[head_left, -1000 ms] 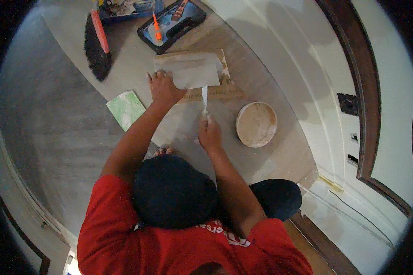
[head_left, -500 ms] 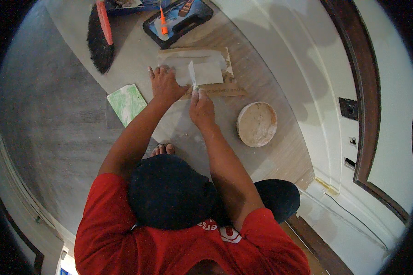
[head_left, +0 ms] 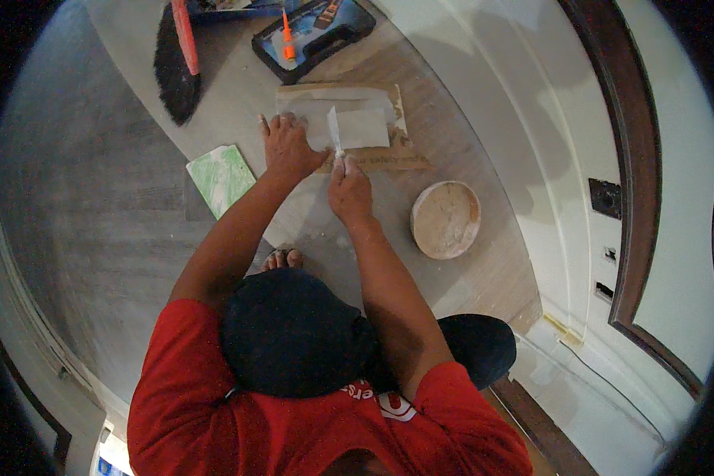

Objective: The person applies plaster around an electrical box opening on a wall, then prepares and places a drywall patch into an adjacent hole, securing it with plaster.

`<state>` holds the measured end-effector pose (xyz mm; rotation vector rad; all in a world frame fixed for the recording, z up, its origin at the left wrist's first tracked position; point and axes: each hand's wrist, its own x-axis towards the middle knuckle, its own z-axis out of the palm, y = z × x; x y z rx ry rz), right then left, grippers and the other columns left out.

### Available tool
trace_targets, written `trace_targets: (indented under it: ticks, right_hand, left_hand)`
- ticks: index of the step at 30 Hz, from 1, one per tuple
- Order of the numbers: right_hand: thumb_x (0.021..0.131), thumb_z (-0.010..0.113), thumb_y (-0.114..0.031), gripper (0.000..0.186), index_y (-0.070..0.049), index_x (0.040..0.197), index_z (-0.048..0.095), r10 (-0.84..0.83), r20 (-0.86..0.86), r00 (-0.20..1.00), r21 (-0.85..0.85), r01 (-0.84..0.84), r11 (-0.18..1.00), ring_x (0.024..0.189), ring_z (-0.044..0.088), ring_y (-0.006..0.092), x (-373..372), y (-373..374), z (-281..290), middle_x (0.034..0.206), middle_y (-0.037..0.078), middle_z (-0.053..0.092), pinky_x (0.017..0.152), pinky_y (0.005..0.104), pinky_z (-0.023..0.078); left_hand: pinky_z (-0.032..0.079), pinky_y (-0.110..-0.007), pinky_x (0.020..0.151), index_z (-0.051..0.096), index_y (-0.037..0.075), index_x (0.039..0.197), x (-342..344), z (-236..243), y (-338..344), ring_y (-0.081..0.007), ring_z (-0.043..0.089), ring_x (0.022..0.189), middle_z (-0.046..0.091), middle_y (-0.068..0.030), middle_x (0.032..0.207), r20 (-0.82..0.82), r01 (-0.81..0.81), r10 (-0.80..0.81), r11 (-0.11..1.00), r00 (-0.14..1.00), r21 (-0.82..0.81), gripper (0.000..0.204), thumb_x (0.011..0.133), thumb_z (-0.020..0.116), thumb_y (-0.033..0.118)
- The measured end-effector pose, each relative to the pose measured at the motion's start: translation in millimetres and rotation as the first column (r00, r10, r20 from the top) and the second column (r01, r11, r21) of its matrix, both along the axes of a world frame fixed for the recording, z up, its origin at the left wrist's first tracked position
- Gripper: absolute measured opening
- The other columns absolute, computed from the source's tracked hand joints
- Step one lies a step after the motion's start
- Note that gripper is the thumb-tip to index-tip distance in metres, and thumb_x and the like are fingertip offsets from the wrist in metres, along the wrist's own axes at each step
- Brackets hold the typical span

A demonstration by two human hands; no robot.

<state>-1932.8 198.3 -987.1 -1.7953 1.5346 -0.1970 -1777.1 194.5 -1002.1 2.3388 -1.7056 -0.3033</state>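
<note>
White sheet lies on brown paper on the dusty floor; the left hand spreads open at its edge, the right hand grips a putty knife; a pale wall rises at right.

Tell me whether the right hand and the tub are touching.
Apart. The head view shows it: a strip of pale surface lies in plain sight between the right hand and the tub.
</note>
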Motion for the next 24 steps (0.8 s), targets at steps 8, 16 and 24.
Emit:
trace_targets:
  ticks: [8, 16, 24]
  right_hand:
    - [0.101, 0.04, -0.033, 0.046, 0.007, 0.117, 0.056, -0.015, 0.004, 1.0, -0.141, 0.015, 0.99, 0.1, 0.062, 0.0477, -6, 3, -26, 0.11, 0.032, 0.063, 0.09, 0.0516, 0.049]
    - [0.101, 0.044, -0.028, 0.036, 0.003, 0.115, 0.054, 0.01, -0.184, 0.983, 0.039, -0.003, 0.999, 0.092, 0.065, 0.0445, 16, -7, 22, 0.099, 0.027, 0.066, 0.081, 0.0534, 0.052]
    - [0.101, 0.045, -0.028, 0.033, -0.001, 0.117, 0.054, 0.039, -0.266, 0.963, 0.112, -0.009, 0.994, 0.089, 0.067, 0.0429, 11, 7, 33, 0.095, 0.025, 0.067, 0.079, 0.052, 0.053]
  left_hand:
    - [0.014, -0.063, 0.116, 0.064, 0.006, 0.122, -4, 5, -5, -0.0372, 0.047, 0.126, 0.055, -0.0197, 0.128, 0.011, 0.011, -0.012, 0.998, 1.0, 0.061, 0.077, 0.067, 0.076, 0.058]
    - [0.013, -0.067, 0.113, 0.06, 0.004, 0.126, 10, 5, 3, -0.0363, 0.044, 0.128, 0.053, -0.0191, 0.131, 0.087, 0.143, -0.149, 0.987, 0.985, 0.071, 0.077, 0.072, 0.073, 0.057]
    - [0.014, -0.069, 0.113, 0.058, 0.003, 0.128, 14, 7, 0, -0.0356, 0.044, 0.127, 0.052, -0.0178, 0.133, 0.129, 0.214, -0.231, 0.968, 0.964, 0.131, 0.073, 0.076, 0.07, 0.053]
